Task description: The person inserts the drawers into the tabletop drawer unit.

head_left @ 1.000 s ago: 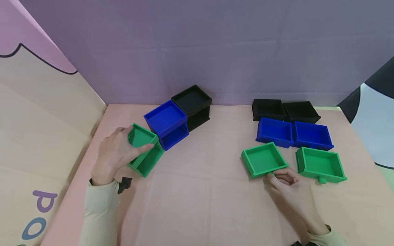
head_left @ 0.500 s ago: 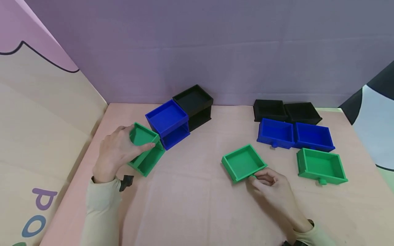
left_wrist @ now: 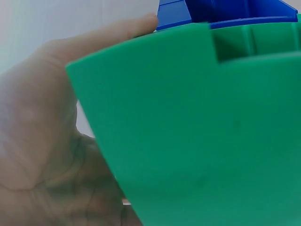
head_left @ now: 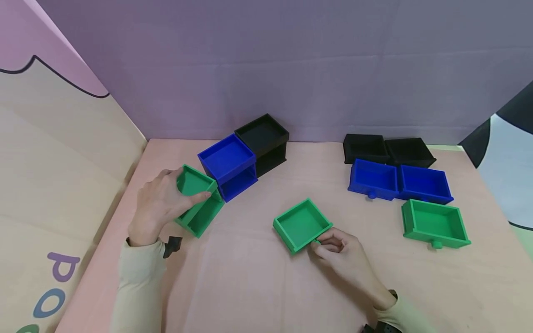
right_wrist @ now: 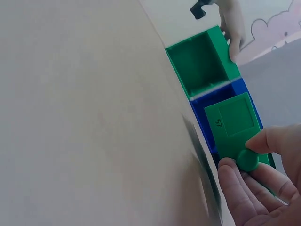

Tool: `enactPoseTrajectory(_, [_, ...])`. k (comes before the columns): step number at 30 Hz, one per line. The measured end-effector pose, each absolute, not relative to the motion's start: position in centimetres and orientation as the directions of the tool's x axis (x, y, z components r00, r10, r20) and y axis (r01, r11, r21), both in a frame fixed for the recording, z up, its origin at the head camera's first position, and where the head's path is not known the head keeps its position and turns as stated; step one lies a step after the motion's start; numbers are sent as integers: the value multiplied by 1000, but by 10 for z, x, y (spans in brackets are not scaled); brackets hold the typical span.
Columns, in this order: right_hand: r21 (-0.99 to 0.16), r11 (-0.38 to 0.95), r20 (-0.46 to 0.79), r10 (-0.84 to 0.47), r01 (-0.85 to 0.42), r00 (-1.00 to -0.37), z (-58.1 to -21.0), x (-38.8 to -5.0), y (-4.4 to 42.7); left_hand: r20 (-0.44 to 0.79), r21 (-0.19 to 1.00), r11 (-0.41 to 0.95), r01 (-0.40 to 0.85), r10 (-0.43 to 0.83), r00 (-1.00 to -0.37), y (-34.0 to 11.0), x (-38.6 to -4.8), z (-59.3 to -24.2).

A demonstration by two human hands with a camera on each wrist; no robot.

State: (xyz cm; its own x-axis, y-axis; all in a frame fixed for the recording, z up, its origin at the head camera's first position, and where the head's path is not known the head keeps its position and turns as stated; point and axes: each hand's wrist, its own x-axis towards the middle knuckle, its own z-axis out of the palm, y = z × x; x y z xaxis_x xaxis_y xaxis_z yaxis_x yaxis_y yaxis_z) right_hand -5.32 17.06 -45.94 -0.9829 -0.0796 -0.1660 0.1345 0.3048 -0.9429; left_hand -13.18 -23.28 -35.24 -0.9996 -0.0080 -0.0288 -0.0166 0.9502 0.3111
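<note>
One green drawer [head_left: 302,225] pinched by its round knob [right_wrist: 248,160], mid-tabletop [head_left: 241,286], well apart from green drawer housing [head_left: 205,217].
Right hand [head_left: 344,256] pinches knob; left hand [head_left: 160,206] grips housing. Drawer probably light, stiff, smooth plastic, not very fragile; knob-only hold could let it droop or twist, so pinch firmly or support side walls [head_left: 283,240].

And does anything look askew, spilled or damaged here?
Nothing looks spilled or damaged. Only the row of green housing, blue housing and black housing stands slanted to the purple-grey backdrop, perhaps deliberately.
</note>
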Motion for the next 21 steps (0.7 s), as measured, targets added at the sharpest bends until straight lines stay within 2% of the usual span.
enactPoseTrajectory(9, [-952, 286, -159, -173, 105, -972, -462, -53, 143, -40, 318, 948, -31, -20, -999, -233, -133, -352])
enactPoseTrajectory(21, [-957, 288, -91, -215, 26, -972, -467, -54, 118, -53, 317, 948, -31, -15, -999, -232, -132, -352])
